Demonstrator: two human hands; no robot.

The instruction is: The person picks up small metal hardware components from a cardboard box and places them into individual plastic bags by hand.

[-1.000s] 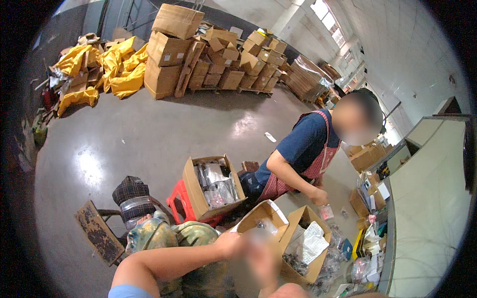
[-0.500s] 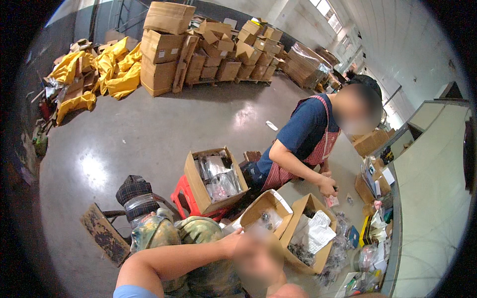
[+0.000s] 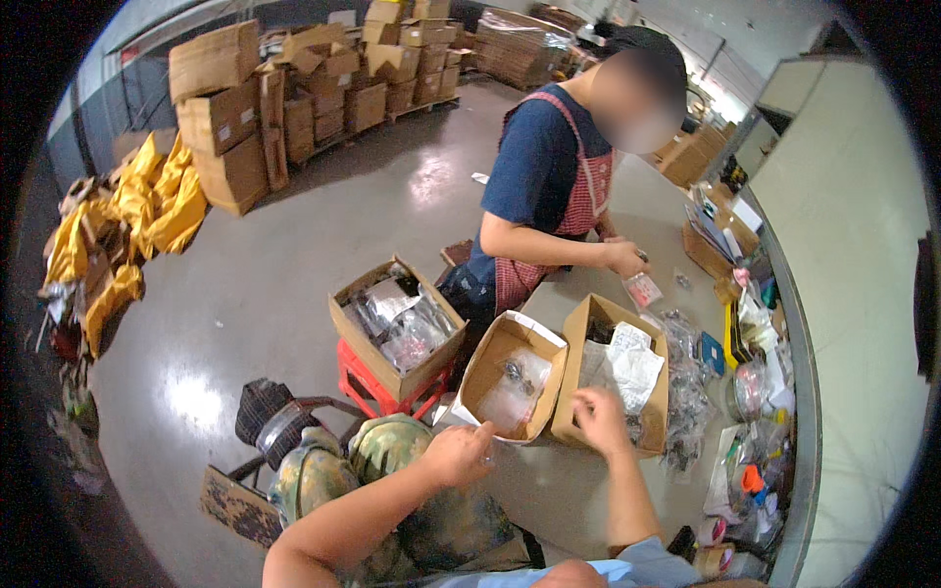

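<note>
Grey tabletop (image 3: 559, 495) bears the tray (image 3: 531, 341), with clear plastic (image 3: 515, 400) inside. Our left hand (image 3: 459, 457) is at the tray's near left corner, fingers bunched; we cannot tell whether they grasp anything. Right of the tray, our right hand (image 3: 600, 419) curls over a carton (image 3: 588, 321) crowded by papers (image 3: 637, 377); its grip we cannot tell either. Farther right of the tray lie bags (image 3: 686, 392); left, a stool (image 3: 363, 380); behind, a co-worker (image 3: 534, 171) with a packet (image 3: 643, 290).
</note>
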